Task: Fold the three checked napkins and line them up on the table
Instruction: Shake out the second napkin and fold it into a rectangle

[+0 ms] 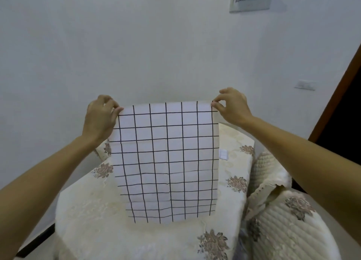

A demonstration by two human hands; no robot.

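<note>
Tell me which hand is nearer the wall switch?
Right. The right hand pinches the napkin corner left of the wall switch; the left hand holds the opposite corner, farther off.

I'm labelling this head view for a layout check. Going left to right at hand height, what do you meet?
left hand pinching a top corner → checked napkin → right hand pinching the other top corner → wall switch → door frame

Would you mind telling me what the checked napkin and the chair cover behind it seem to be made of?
The checked napkin: thin matte woven cloth, probably cotton; it hangs limp and shows fold creases. The chair cover: thicker cream fabric with faint sheen and floral motifs, perhaps brocade or embroidery; fibre unclear.
</note>
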